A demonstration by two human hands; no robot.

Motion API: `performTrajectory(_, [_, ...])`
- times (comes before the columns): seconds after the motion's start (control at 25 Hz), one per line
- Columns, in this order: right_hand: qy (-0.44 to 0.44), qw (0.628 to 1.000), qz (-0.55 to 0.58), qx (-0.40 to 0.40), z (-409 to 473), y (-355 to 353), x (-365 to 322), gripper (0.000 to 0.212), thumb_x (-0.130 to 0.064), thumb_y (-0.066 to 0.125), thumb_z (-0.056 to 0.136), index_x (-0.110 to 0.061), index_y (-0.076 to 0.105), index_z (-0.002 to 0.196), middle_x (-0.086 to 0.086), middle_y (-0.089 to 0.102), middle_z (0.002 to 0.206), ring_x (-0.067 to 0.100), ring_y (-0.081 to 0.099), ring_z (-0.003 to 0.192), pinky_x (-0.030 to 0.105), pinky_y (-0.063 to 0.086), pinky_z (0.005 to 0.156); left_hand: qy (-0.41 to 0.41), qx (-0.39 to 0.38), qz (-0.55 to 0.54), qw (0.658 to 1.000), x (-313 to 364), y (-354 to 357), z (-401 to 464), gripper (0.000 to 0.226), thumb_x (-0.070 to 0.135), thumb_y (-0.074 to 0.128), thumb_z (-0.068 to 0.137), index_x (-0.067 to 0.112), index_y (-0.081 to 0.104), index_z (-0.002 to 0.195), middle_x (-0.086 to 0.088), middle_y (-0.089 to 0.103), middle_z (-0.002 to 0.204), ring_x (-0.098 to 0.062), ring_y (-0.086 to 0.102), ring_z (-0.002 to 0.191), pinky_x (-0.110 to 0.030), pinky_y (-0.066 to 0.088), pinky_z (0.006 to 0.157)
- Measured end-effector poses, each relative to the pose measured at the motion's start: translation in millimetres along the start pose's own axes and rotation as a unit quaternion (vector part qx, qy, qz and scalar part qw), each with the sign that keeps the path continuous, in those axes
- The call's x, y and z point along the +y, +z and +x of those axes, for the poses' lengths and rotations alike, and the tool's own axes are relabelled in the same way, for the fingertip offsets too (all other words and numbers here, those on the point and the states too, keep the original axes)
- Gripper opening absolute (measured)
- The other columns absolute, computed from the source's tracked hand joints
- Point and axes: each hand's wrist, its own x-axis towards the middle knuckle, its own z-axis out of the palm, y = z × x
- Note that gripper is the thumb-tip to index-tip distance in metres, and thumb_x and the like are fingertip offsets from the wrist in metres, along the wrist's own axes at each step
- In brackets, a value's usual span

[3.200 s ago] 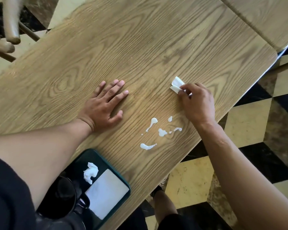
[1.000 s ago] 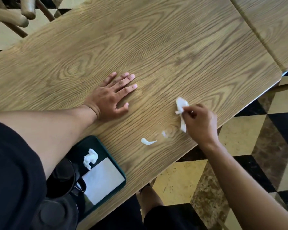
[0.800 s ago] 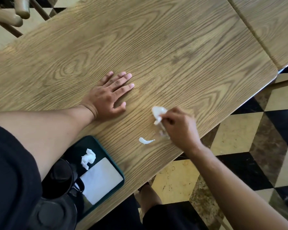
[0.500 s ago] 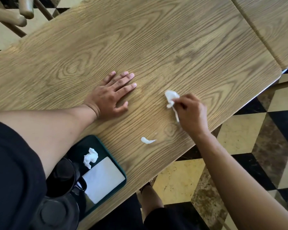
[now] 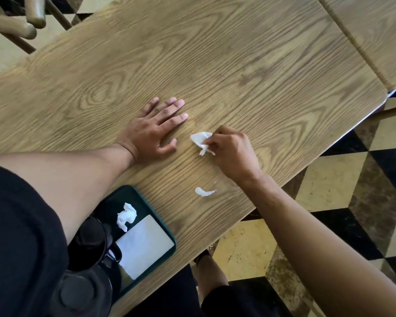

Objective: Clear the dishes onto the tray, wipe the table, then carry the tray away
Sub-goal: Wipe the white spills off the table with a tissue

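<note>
Pinching napkin [image 5: 202,142] (right hand [image 5: 232,152])

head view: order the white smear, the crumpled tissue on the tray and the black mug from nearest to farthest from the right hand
From the right hand:
1. White smear, on the table just below the hand.
2. Crumpled tissue, on the tray's upper part, lower left.
3. Black mug, farther left on the tray, by the left arm.
</note>
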Motion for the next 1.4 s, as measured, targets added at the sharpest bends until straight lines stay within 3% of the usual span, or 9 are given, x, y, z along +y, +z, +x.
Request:
performTrajectory(0.16, [0.106,0.989,-0.007,0.104,13,8,-9,0.012,-0.004,0.071,0.087,-0.01,0.08,0.094,0.006,0.066,0.095,0.023,0.065,0.082,0.028,0.047,0.073,-0.007,0.002,-0.008,1.0,2,-2,-1,0.061,0.036,0.054,0.09,0.013,0.053,0.147,-0.013,0.04,0.16,-0.029,0.036,0.149,-0.055,0.028,0.121])
performTrajectory(0.4, [0.178,0.979,0.07,0.071,-42,3,-16,0.021,-0.002,0.062,0.091,-0.017,0.076,0.092,-0.003,0.072,0.089,0.011,0.067,0.075,0.023,0.051,0.063,-0.004,-0.019,-0.007,1.0,0,-4,-1,0.062,0.037,0.051,0.093,0.01,0.05,0.148,-0.013,0.036,0.162,-0.029,0.031,0.151,-0.054,0.024,0.123])
performTrajectory(0.48, [0.265,0.92,0.281,0.064,-44,-4,-14,0.019,-0.006,0.064,0.094,-0.022,0.075,0.09,0.001,0.077,0.083,0.011,0.071,0.071,0.02,0.052,0.06,-0.007,-0.016,-0.01,1.0,1,-3,-1,0.062,0.037,0.051,0.092,0.01,0.05,0.148,-0.013,0.036,0.162,-0.028,0.031,0.152,-0.054,0.024,0.123])
performTrajectory(0.56, [0.281,0.817,0.502,0.051,-42,-7,-16,0.011,-0.007,0.068,0.093,-0.014,0.075,0.09,0.012,0.078,0.089,0.024,0.075,0.082,0.028,0.058,0.071,-0.009,-0.014,-0.009,1.0,1,-3,-1,0.062,0.036,0.051,0.092,0.011,0.05,0.149,-0.012,0.035,0.162,-0.028,0.031,0.152,-0.054,0.024,0.123])
performTrajectory(0.64, [0.27,0.763,0.587,0.023,-42,-6,-15,0.012,-0.005,0.068,0.091,-0.01,0.078,0.089,0.018,0.078,0.094,0.032,0.075,0.089,0.034,0.06,0.078,-0.01,-0.017,-0.01,1.0,1,-2,-1,0.063,0.037,0.05,0.092,0.012,0.049,0.149,-0.012,0.035,0.163,-0.027,0.03,0.152,-0.054,0.024,0.123])
performTrajectory(0.72, [0.277,0.82,0.5,-0.003,-46,-6,-12,0.011,-0.009,0.07,0.091,-0.013,0.08,0.09,0.011,0.08,0.092,0.025,0.077,0.086,0.029,0.059,0.077,-0.01,-0.018,-0.01,1.0,-1,-1,-1,0.063,0.037,0.051,0.091,0.013,0.049,0.149,-0.011,0.034,0.163,-0.026,0.03,0.152,-0.054,0.023,0.123])
performTrajectory(0.8, [0.238,0.932,0.272,-0.008,-52,-12,-1,0.008,-0.014,0.074,0.09,-0.019,0.08,0.092,-0.003,0.078,0.086,0.008,0.074,0.077,0.015,0.053,0.07,-0.011,-0.015,-0.01,1.0,-1,1,-2,0.064,0.037,0.051,0.091,0.013,0.048,0.15,-0.01,0.033,0.164,-0.025,0.029,0.153,-0.053,0.023,0.124])
performTrajectory(0.88, [0.158,0.985,0.07,-0.003,-56,-16,5,0.008,-0.015,0.076,0.089,-0.017,0.08,0.095,-0.01,0.073,0.086,0.006,0.068,0.075,0.013,0.05,0.067,-0.011,-0.01,-0.011,1.0,-1,1,-2,0.063,0.037,0.051,0.091,0.013,0.048,0.15,-0.01,0.033,0.164,-0.025,0.029,0.153,-0.052,0.022,0.124])
performTrajectory(1.4, [0.093,0.991,-0.092,0.019,-53,1,-17,0.012,-0.011,0.069,0.096,-0.004,0.078,0.091,0.007,0.063,0.091,0.025,0.063,0.068,0.037,0.057,0.061,-0.007,-0.011,-0.007,1.0,-3,2,-2,0.063,0.038,0.05,0.092,0.013,0.047,0.15,-0.011,0.034,0.163,-0.026,0.029,0.153,-0.053,0.022,0.124])
